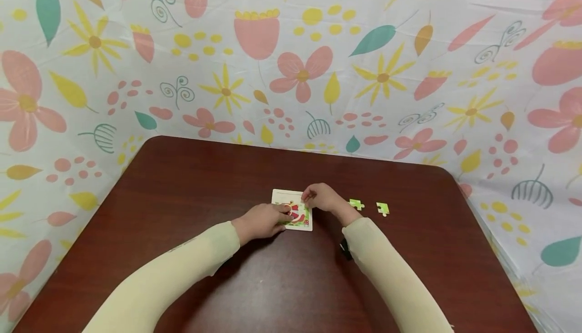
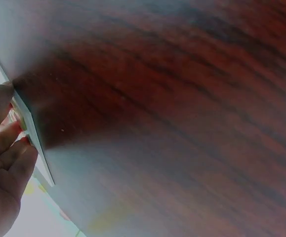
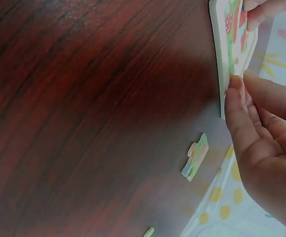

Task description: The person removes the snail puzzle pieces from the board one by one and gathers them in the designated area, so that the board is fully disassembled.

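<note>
A small square jigsaw puzzle board with a pale frame and a red and green picture lies flat on the table. My left hand holds its left side, bent fingers over the picture and partly hiding it. In the left wrist view, the left fingertips touch the board. At the board's upper right, my right hand has its thumb and fingertips together. It seems to pinch a puzzle piece, mostly hidden by the fingers; in the right wrist view the right fingertips meet at the board's edge.
Two loose green jigsaw pieces lie right of the board: a nearer piece, partly behind the right wrist, and a farther piece. The dark brown table ends at a floral cloth behind. A small black object shows beside the right sleeve.
</note>
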`<state>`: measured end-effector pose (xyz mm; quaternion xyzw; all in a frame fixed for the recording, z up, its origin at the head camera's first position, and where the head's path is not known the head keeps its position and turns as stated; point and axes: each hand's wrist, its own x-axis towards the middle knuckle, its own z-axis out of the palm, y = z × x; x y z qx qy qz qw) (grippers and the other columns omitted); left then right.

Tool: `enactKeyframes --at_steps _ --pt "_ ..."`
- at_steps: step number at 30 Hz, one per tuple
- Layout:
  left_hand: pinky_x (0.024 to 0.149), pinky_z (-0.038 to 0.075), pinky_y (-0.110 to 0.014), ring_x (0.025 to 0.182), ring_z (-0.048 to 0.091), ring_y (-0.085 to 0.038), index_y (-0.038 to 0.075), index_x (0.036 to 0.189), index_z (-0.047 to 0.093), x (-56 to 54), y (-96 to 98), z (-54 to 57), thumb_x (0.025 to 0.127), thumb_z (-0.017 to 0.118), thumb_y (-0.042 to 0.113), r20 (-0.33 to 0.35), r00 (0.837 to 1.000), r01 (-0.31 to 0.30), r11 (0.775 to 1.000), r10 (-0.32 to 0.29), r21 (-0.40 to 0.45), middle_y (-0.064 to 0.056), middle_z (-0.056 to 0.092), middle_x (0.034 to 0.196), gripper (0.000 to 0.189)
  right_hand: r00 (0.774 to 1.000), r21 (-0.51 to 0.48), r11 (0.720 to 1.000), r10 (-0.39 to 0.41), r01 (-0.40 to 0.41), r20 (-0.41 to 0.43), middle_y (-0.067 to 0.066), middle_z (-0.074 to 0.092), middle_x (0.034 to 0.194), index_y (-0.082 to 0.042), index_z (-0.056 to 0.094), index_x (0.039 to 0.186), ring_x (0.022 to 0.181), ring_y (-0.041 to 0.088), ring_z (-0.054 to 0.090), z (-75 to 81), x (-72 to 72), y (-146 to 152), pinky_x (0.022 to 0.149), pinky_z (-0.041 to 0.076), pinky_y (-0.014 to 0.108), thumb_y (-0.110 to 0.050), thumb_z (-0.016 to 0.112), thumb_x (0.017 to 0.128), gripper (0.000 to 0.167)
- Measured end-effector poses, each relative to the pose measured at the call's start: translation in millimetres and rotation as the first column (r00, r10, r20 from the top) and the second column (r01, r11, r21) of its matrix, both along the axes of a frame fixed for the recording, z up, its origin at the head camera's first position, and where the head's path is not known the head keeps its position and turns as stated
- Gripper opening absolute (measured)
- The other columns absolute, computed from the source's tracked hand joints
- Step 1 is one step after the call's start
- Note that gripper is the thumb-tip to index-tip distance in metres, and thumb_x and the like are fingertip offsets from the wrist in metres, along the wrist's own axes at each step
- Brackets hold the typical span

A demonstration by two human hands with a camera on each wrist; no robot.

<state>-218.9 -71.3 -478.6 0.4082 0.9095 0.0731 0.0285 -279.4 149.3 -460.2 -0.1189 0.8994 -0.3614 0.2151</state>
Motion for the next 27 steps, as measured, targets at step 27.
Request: enactKeyframes --at_steps 27 --pt "0.093 0.060 -0.040 0.131 0.064 -0.021 0.019 0.140 0.065 4.3 2.8 4.6 0.099 0.067 0.022 0.040 0.999 -0.027 1.000 0.027 -0.001 -0.008 0.063 0.146 0.040 0.999 0.023 1.000 0.011 -0.012 0.048 0.015 0.072 0.098 0.003 0.073 0.103 0.085 0.018 0.063 4.8 -2.4 -1.1 0.076 0.052 0.027 0.004 0.071 0.089 0.013"
